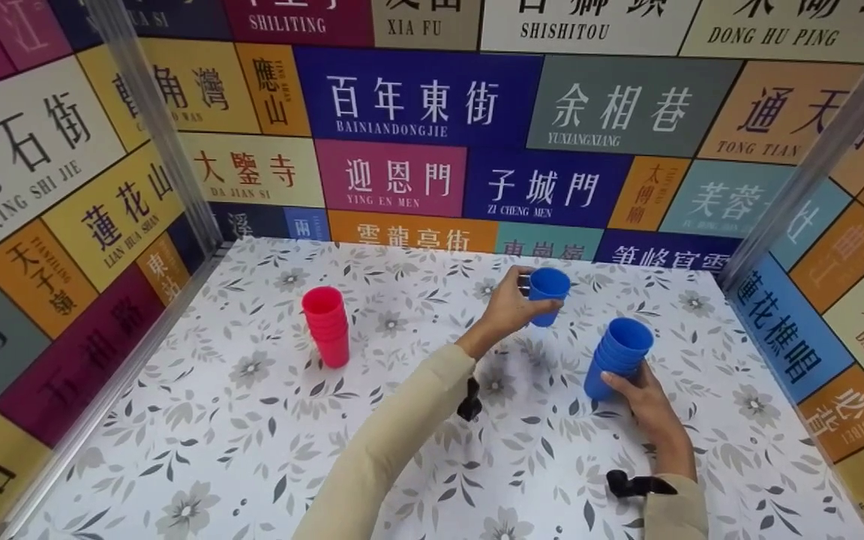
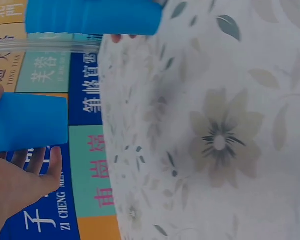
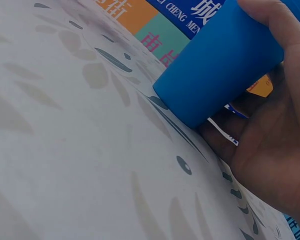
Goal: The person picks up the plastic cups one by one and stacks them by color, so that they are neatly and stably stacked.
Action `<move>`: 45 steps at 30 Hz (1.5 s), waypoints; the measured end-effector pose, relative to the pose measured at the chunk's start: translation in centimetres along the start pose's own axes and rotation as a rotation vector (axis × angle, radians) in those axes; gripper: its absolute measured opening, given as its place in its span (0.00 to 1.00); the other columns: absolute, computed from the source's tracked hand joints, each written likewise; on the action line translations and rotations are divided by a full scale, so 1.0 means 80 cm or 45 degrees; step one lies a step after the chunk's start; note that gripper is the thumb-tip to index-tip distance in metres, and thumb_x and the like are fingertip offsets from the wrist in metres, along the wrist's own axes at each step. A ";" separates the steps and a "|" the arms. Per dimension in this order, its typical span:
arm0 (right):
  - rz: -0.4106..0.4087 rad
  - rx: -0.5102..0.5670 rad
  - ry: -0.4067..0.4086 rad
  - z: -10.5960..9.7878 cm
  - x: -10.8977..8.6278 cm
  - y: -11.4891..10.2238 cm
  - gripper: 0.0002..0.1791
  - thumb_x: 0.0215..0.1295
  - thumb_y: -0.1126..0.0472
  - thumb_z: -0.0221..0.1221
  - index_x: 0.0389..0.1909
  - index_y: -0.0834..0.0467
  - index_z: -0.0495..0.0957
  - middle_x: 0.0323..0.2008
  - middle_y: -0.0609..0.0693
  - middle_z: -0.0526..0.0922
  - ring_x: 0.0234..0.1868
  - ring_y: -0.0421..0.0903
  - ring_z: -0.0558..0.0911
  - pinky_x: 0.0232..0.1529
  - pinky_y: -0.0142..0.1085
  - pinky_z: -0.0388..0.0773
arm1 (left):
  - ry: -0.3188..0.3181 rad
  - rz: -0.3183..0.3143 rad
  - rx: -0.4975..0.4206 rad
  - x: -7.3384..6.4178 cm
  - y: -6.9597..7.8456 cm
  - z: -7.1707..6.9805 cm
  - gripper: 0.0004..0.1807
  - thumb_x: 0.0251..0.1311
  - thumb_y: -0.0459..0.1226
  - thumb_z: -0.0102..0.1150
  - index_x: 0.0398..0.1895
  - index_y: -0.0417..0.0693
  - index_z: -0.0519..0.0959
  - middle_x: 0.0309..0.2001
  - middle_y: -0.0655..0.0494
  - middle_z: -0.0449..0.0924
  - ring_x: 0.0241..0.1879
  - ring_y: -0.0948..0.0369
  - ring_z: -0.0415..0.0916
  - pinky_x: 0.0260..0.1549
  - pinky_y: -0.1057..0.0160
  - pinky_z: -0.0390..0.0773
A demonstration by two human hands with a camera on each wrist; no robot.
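Note:
A single blue cup (image 1: pixel 544 311) is gripped by my left hand (image 1: pixel 508 306), thumb across its near side and fingers behind. In the left wrist view this cup (image 2: pixel 30 122) hangs sideways against the backdrop, with the left hand (image 2: pixel 25 182) around it. To the right, my right hand (image 1: pixel 642 394) holds a nested stack of blue cups (image 1: pixel 612 364), thumb on the near side. The right wrist view has the right hand (image 3: pixel 270 135) wrapped round the bottom cup (image 3: pixel 220 65), whose base is close to the tabletop.
A nested stack of red cups (image 1: pixel 331 334) stands upright on the left part of the table. The table (image 1: pixel 252 450) has a white floral cover. Walls with coloured street-name panels (image 1: pixel 417 97) rise at the back and both sides, with clear corner posts (image 1: pixel 169 135).

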State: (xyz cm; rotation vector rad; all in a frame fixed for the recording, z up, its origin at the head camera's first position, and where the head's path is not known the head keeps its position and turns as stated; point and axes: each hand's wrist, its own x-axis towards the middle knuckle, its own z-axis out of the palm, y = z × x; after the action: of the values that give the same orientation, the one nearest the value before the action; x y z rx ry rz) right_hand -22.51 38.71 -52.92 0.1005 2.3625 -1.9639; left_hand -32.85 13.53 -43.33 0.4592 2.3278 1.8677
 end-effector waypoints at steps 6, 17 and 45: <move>0.004 -0.013 0.004 0.000 0.000 0.001 0.53 0.72 0.56 0.58 0.80 0.52 0.26 0.81 0.62 0.39 0.81 0.61 0.40 0.80 0.57 0.37 | -0.011 0.006 -0.049 0.000 0.023 -0.006 0.42 0.52 0.47 0.76 0.68 0.51 0.66 0.63 0.50 0.76 0.58 0.55 0.78 0.59 0.52 0.80; 0.002 0.018 -0.006 0.001 0.000 -0.003 0.54 0.72 0.57 0.58 0.80 0.53 0.25 0.81 0.63 0.36 0.81 0.61 0.38 0.80 0.57 0.37 | -0.119 0.162 -0.017 -0.015 0.064 0.008 0.39 0.54 0.45 0.74 0.68 0.51 0.68 0.61 0.49 0.76 0.55 0.59 0.77 0.52 0.60 0.82; 0.080 -0.049 0.040 -0.013 -0.012 -0.014 0.54 0.68 0.50 0.63 0.81 0.48 0.35 0.81 0.62 0.43 0.80 0.64 0.48 0.76 0.62 0.53 | -0.261 0.242 -0.033 -0.040 0.084 0.049 0.37 0.54 0.45 0.74 0.68 0.59 0.69 0.58 0.58 0.77 0.52 0.70 0.75 0.45 0.70 0.80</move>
State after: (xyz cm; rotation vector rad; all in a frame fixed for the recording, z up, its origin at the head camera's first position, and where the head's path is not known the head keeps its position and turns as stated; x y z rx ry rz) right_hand -21.70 39.52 -51.54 0.2027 2.3842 -1.9020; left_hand -27.65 17.50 -38.07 0.8524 2.1902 1.8257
